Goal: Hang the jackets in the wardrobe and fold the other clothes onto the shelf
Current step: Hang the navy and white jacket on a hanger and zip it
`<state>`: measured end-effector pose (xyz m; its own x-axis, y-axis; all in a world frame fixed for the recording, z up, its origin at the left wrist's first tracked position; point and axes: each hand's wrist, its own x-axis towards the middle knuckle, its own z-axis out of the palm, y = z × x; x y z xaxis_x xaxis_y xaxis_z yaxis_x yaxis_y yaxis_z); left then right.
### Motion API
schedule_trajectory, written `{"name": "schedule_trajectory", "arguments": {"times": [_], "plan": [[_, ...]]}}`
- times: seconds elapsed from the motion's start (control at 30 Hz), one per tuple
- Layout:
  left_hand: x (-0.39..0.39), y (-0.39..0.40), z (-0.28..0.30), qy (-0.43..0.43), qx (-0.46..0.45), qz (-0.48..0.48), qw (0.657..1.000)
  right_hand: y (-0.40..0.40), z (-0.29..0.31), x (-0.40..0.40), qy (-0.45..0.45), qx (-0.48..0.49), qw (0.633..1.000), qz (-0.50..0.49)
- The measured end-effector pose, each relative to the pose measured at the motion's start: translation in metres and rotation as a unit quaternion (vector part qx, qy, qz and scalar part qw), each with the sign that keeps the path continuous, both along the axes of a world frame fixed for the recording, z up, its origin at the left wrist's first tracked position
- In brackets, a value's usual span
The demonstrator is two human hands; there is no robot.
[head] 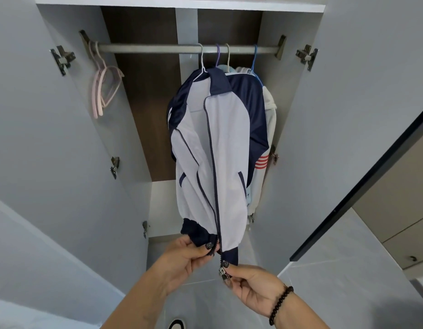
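A: Where does the hanging stand?

B: The white-and-navy jacket (215, 148) is already up. Its white hanger (202, 60) hooks over the rail (158, 48), and the jacket hangs in the open wardrobe (139, 115), in front of the others.

A: Others?

B: Three more hooks sit on the rail to its right: purple, cream, blue. Behind the front jacket I see a pale garment (268, 108) with red stripes at one sleeve, and a bit of light blue. How many of them are jackets, I cannot tell.

A: And the hands?

B: Both are at the hem. The left hand (189, 256) pinches the navy hem beside the zip (211, 162), fingers curled round the cloth. The right hand (251, 284) pinches the metal slider (223, 274) at the bottom end of the zip, just below the hem.

A: So the zip is being closed?

B: That is my reading. The two front halves look unjoined all the way up (the teeth run side by side to the collar), so the zipping looks barely begun.

A: Spare hangers?

B: A few pink ones (103, 89) hang at the rail's left end, unused.

A: And the folding?

B: Nothing of it shows here. No folded pile is in view, and the white shelf (182, 2) above shows only its edge. I judge the hanging part well along and the folding unknown.
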<state>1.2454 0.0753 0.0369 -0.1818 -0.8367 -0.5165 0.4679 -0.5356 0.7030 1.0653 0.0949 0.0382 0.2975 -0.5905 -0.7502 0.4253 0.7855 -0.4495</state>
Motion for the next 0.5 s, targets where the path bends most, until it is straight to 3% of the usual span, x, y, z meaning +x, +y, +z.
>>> {"name": "schedule_trajectory", "arguments": {"times": [0.1,0.23,0.5], "plan": [[-0.002,0.000,0.003,-0.042,-0.013,-0.018,0.999,0.001,0.001,0.001,0.025,-0.015,1.000,-0.007],[-0.011,0.001,0.006,-0.020,-0.024,0.003,0.999,0.001,0.000,0.005,-0.008,-0.055,0.995,-0.080],[-0.022,0.005,0.006,-0.004,-0.041,0.074,0.996,0.005,-0.001,0.013,-0.053,-0.081,0.987,-0.126]]}}
